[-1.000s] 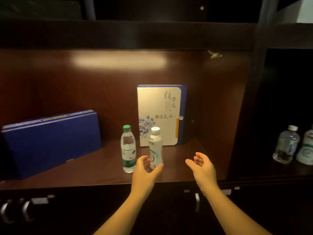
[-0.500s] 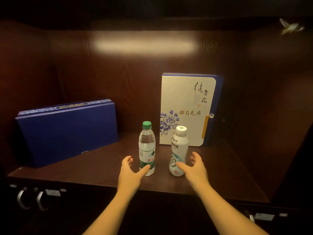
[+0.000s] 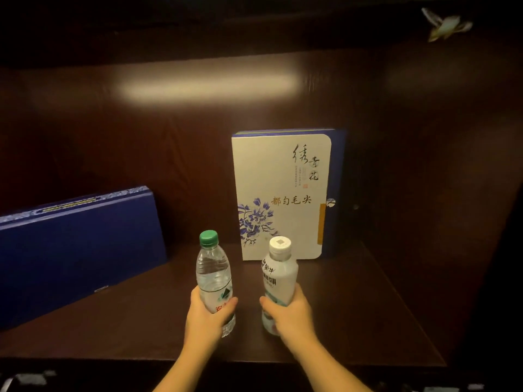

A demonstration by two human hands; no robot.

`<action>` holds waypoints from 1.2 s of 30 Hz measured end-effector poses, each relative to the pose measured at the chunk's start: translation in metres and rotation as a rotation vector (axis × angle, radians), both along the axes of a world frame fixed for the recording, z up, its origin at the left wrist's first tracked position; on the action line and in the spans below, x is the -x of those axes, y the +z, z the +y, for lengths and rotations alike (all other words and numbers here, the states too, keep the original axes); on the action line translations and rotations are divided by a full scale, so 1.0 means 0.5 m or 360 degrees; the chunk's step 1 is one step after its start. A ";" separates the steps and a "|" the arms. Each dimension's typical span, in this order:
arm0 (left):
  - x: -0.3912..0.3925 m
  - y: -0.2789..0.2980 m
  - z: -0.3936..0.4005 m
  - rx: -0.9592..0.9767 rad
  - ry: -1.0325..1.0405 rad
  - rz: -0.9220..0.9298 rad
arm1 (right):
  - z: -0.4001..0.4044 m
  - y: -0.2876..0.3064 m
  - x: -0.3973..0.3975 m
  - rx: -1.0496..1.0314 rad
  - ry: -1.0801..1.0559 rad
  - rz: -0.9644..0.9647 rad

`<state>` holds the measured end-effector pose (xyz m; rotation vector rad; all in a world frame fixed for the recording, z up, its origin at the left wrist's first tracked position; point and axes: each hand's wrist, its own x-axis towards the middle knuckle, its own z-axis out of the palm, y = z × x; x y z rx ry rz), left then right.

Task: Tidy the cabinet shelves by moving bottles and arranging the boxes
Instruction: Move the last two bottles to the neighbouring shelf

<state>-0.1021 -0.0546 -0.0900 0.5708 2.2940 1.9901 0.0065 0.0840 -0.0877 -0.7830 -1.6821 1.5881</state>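
A clear water bottle [image 3: 212, 267] with a green cap stands upright near the front of the dark wooden shelf [image 3: 353, 315]. My left hand [image 3: 208, 316] is wrapped around its lower half. Just to its right stands a white drink bottle [image 3: 280, 274] with a white cap, and my right hand [image 3: 288, 314] grips its lower part. Behind the bottles a white box [image 3: 280, 193] with blue flowers and a blue spine stands upright against the back wall. A dark blue box [image 3: 76, 247] leans on its long edge at the left.
The cabinet's back panel and right side wall close in the shelf. A small light-coloured fitting [image 3: 445, 24] sits high on the right wall. Metal door handles [image 3: 8, 384] show below the shelf's front edge at the lower left.
Both hands were open and reaching toward the bottles; now each has closed around one. The view has moved closer to the shelf.
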 end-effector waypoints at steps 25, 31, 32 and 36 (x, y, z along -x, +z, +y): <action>-0.830 0.066 0.507 -0.0130 -0.1258 -0.0017 | 0.351 0.088 -0.944 -0.0097 -0.1033 -0.0058; -0.805 0.051 0.634 -0.0036 -0.0990 0.0006 | 0.518 0.067 -0.918 -0.0111 -0.0901 -0.0063; -0.795 0.045 0.649 -0.0008 -0.0945 0.0010 | 0.540 0.064 -0.905 -0.0105 -0.0879 -0.0060; -0.753 0.029 0.708 0.0043 -0.0801 -0.0027 | 0.624 0.044 -0.849 -0.0090 -0.0788 -0.0042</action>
